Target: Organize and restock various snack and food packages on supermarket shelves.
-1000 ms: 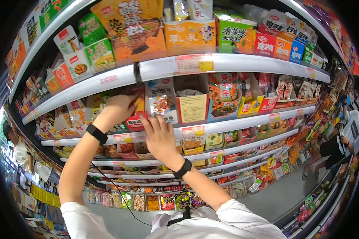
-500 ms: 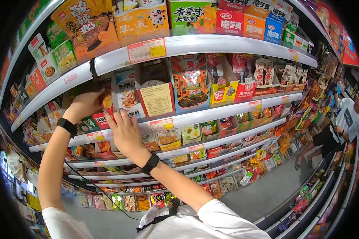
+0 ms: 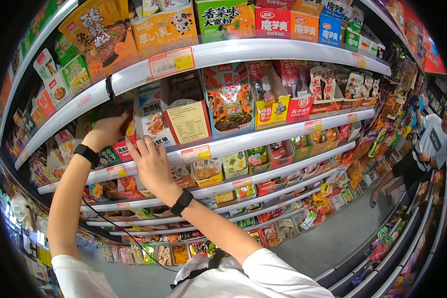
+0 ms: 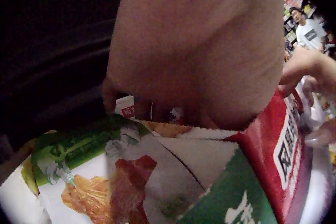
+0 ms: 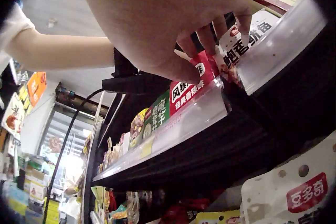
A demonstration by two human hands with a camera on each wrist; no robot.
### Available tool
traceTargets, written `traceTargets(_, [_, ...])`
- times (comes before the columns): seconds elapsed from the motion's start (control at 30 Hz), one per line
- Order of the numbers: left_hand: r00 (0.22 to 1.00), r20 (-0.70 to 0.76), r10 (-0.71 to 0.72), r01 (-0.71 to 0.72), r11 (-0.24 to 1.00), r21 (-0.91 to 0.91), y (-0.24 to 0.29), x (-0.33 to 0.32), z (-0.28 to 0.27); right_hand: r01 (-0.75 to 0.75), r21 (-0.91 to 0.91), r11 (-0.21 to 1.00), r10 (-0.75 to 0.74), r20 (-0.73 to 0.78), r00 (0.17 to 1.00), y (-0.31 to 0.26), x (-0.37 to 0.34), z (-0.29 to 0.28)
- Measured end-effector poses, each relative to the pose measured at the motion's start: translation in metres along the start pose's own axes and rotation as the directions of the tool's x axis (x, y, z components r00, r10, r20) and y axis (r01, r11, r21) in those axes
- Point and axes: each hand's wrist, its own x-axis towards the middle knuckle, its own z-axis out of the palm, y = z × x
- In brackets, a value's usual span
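My left hand point(image 3: 107, 130) reaches into the shelf at a red display box point(image 3: 125, 150) with white lettering. In the left wrist view the hand point(image 4: 199, 50) dips behind a green carton point(image 4: 236, 195) and a white pouch point(image 4: 107, 182) with food pictures, its fingertips mostly hidden. My right hand point(image 3: 152, 161) holds the red box's front right corner. In the right wrist view its thumb lies against the red front point(image 5: 184, 92) and its other fingers curl over the edge. Right beside them stands a white squid-snack bag point(image 3: 153, 116).
A beige-labelled box point(image 3: 189, 124) and a blue-edged pouch box point(image 3: 228, 102) stand farther right. The upper shelf rail point(image 3: 213, 54) runs above my hands, the lower rail point(image 3: 263, 136) below. A person in a white shirt point(image 3: 429, 136) stands in the aisle at right.
The head view has swung right, so the shelves and both hands now appear farther left. My left hand stays inside the shelf and my right hand remains at the red box's corner.
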Motion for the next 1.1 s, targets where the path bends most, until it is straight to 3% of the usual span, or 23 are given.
traceTargets(0.1, [0.997, 0.003, 0.074, -0.074, 0.996, 0.055, -0.001, 0.000, 0.003, 0.005, -0.026, 1.000, -0.005, 0.003, 1.000, 0.000, 0.001, -0.001])
traceTargets(0.23, [0.999, 0.020, 0.048, -0.049, 0.995, 0.089, -0.005, 0.005, 0.010, 0.002, -0.047, 0.999, -0.003, -0.010, 1.000, -0.001, 0.000, -0.002])
traceTargets(0.3, [0.944, -0.212, 0.255, -0.216, 0.958, 0.187, -0.010, 0.004, 0.017, 0.003, -0.039, 0.999, -0.004, -0.021, 1.000, -0.001, 0.001, -0.001])
traceTargets(0.47, [0.982, -0.107, 0.158, -0.157, 0.987, 0.021, -0.001, 0.003, 0.006, 0.000, -0.088, 0.996, 0.001, 0.013, 1.000, -0.004, 0.001, -0.001])
traceTargets(0.5, [0.972, -0.139, 0.191, -0.187, 0.981, 0.047, -0.008, 0.005, 0.012, -0.013, -0.090, 0.996, 0.016, 0.036, 0.999, -0.006, 0.002, 0.001])
traceTargets(0.53, [0.911, -0.297, 0.285, -0.282, 0.958, 0.053, -0.020, 0.012, 0.030, -0.019, -0.092, 0.996, 0.024, 0.060, 0.998, -0.006, 0.003, 0.003])
traceTargets(0.57, [0.924, -0.271, 0.270, -0.273, 0.962, 0.027, -0.017, 0.009, 0.025, -0.026, -0.111, 0.993, 0.033, 0.067, 0.997, -0.008, 0.003, 0.003])
traceTargets(0.6, [0.875, -0.365, 0.319, -0.302, 0.948, 0.105, -0.025, 0.013, 0.034, -0.027, -0.130, 0.991, 0.037, 0.074, 0.997, -0.009, 0.004, 0.004])
traceTargets(0.63, [0.931, -0.265, 0.250, -0.249, 0.968, 0.037, -0.019, 0.008, 0.025, -0.029, -0.126, 0.992, 0.040, 0.088, 0.995, -0.009, 0.005, 0.005])
traceTargets(0.67, [0.909, -0.330, 0.256, -0.253, 0.966, 0.053, -0.022, 0.008, 0.032, -0.028, -0.123, 0.992, 0.041, 0.105, 0.994, -0.010, 0.006, 0.006])
traceTargets(0.77, [0.949, -0.276, 0.153, -0.132, 0.987, 0.094, -0.005, -0.006, 0.009, -0.002, -0.134, 0.991, 0.018, 0.119, 0.993, -0.014, 0.008, 0.001])
traceTargets(0.8, [0.900, -0.371, 0.227, -0.195, 0.973, 0.123, -0.013, 0.002, 0.022, -0.020, -0.125, 0.992, 0.035, 0.118, 0.992, -0.016, 0.009, 0.001])
traceTargets(0.83, [0.686, -0.673, 0.277, -0.242, 0.959, 0.149, -0.018, 0.007, 0.036, -0.014, -0.123, 0.992, 0.028, 0.111, 0.993, -0.017, 0.009, 0.000])
traceTargets(0.87, [0.632, -0.732, 0.255, -0.231, 0.963, 0.137, -0.021, 0.010, 0.026, -0.013, -0.129, 0.992, 0.027, 0.106, 0.994, -0.017, 0.010, -0.002])
traceTargets(0.9, [0.818, -0.556, 0.148, -0.226, 0.971, -0.073, -0.027, 0.007, 0.021, -0.026, -0.117, 0.993, 0.041, 0.124, 0.991, -0.020, 0.011, -0.004])
traceTargets(0.93, [0.944, -0.320, 0.077, -0.171, 0.946, -0.276, -0.025, -0.009, 0.002, -0.032, -0.119, 0.992, 0.047, 0.124, 0.991, -0.023, 0.012, -0.004])
traceTargets(1.03, [0.874, -0.485, 0.041, -0.248, 0.895, -0.371, -0.048, -0.039, 0.009, -0.099, -0.038, 0.994, 0.102, 0.082, 0.991, -0.028, 0.012, -0.003])
traceTargets(1.07, [0.923, -0.381, -0.057, -0.153, 0.853, -0.499, -0.055, -0.055, 0.000, -0.141, 0.041, 0.989, 0.136, 0.106, 0.985, -0.029, 0.014, -0.004])
traceTargets(1.1, [0.870, -0.492, -0.028, -0.218, 0.874, -0.434, -0.072, -0.059, 0.012, -0.176, 0.053, 0.983, 0.171, 0.098, 0.980, -0.034, 0.014, -0.005])
